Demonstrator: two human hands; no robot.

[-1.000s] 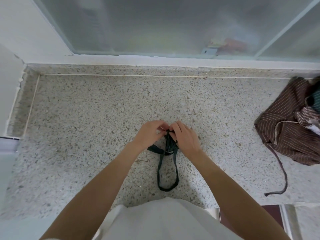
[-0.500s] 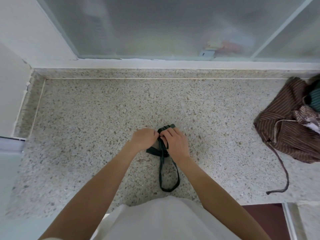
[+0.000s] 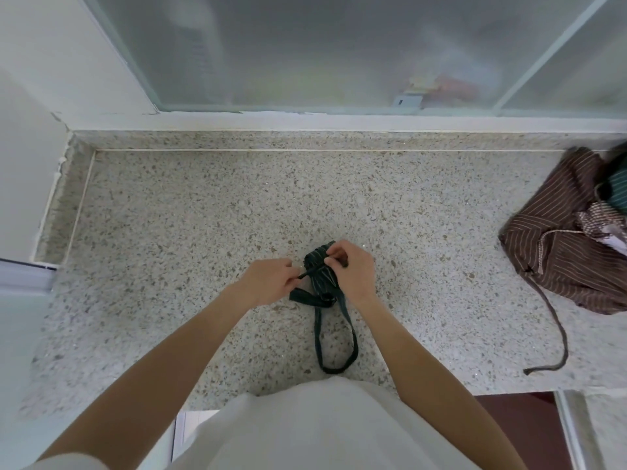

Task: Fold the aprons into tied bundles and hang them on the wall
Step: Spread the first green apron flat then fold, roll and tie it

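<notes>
Speckled stone counter (image 3: 203, 215) below frosted window (image 3: 305, 45).

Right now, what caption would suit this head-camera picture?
Two hands, left and right, pull ties tight on a dark green apron bundle on a speckled counter.

You have a dark green striped apron (image 3: 320, 273) rolled into a small tight bundle on the speckled counter, its strap (image 3: 334, 337) trailing toward you in a long loop. A brown striped apron (image 3: 563, 252) lies crumpled, unfolded, at the counter's right edge.
</notes>
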